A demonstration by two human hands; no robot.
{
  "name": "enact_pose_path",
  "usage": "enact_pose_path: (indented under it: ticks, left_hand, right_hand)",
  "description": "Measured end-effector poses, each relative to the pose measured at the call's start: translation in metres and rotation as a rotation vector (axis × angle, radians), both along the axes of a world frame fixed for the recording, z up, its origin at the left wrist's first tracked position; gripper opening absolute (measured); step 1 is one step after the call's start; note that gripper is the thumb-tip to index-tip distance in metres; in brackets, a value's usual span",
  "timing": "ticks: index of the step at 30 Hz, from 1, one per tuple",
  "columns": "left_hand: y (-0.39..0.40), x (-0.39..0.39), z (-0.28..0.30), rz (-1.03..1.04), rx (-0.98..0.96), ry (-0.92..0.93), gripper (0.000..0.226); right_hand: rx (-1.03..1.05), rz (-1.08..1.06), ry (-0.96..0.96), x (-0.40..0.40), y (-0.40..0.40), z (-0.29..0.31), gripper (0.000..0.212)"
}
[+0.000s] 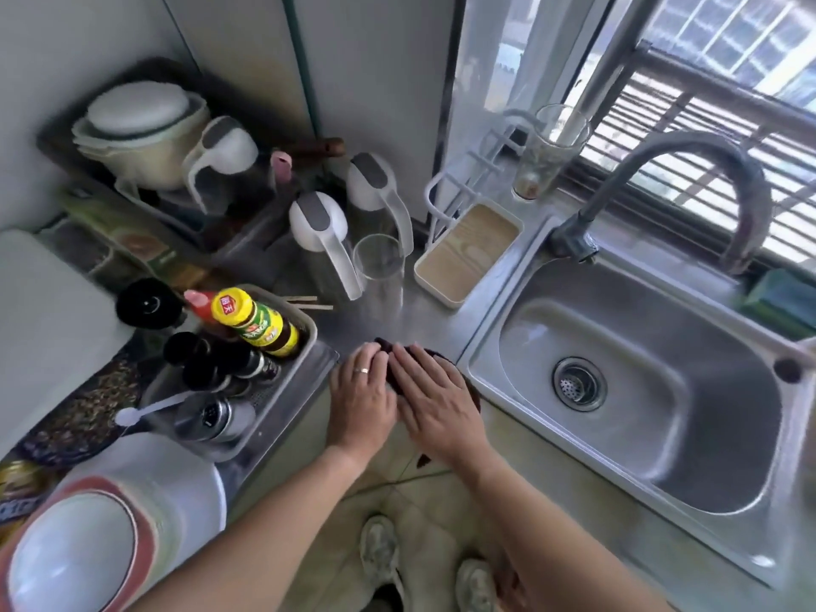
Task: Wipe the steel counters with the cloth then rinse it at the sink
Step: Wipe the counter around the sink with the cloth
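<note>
A dark maroon cloth (391, 346) lies on the steel counter (424, 320) near its front edge, mostly hidden under my hands. My left hand (363, 399), with a ring on one finger, presses flat on the cloth's left part. Overlapping it slightly, my right hand (435, 399) lies flat on the right part. A piece of cloth hangs over the counter edge below my right wrist. The steel sink (618, 417) with its round drain (578, 384) is just to the right, under a curved grey tap (689, 170).
A clear glass (379, 271) and two white-lidded jugs (324, 240) stand behind the cloth. A white wood-topped tray (468, 254) sits beside the sink. A basket of sauce bottles (247, 329) and shakers is at the left. A tall glass (547, 152) stands by the window.
</note>
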State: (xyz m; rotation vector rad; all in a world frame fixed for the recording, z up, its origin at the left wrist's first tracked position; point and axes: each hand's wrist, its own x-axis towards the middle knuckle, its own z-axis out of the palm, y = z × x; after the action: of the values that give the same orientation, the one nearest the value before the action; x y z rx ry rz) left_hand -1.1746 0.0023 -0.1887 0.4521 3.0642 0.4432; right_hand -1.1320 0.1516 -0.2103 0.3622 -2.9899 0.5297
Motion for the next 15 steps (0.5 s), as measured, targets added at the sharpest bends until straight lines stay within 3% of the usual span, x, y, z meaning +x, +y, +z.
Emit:
enact_pose_path:
  ticks: [6,15]
  left_hand:
    - [0.018,0.017,-0.005,-0.001,-0.008,0.057,0.035]
    - [0.092,0.096,-0.003,-0.122,0.023,0.076,0.032]
  right_hand:
    - [-0.059,0.023,0.005,0.027,0.029,-0.006,0.053]
    - [-0.043,-0.015,-0.016,0.157,0.142,0.002,0.055]
